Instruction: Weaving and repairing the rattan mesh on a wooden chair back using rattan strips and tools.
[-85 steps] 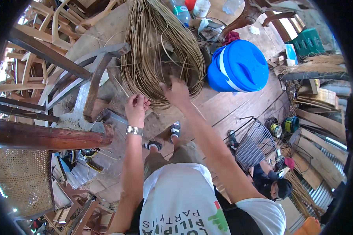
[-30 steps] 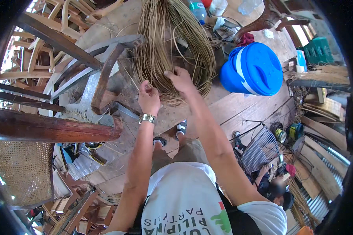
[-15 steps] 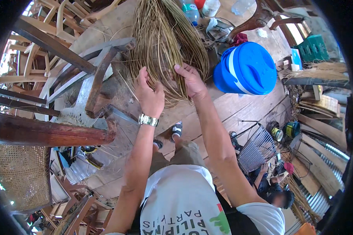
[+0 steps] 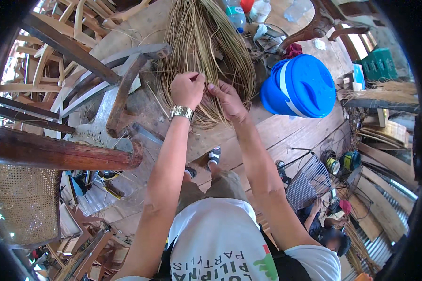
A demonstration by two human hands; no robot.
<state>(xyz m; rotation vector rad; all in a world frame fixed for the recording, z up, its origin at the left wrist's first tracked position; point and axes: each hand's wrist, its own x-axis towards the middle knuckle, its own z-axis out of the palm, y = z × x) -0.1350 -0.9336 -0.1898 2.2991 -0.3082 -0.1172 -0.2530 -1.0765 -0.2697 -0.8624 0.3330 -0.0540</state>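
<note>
Rattan strands (image 4: pixel 199 51) pinched between closed left hand (image 4: pixel 186 89) and right hand (image 4: pixel 227 99) fingertips.

Clear plastic bottles (image 4: pixel 260 10) with labels at top; green crate (image 4: pixel 379 64) right.

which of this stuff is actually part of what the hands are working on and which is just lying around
In use:
- bundle of rattan strands, which the left hand and right hand both pinch into
- wooden floor the bundle lies on

Lying about:
- blue drum
- plastic bottles
- bare wooden chair frame
- woven cane panel
- green crate
</note>
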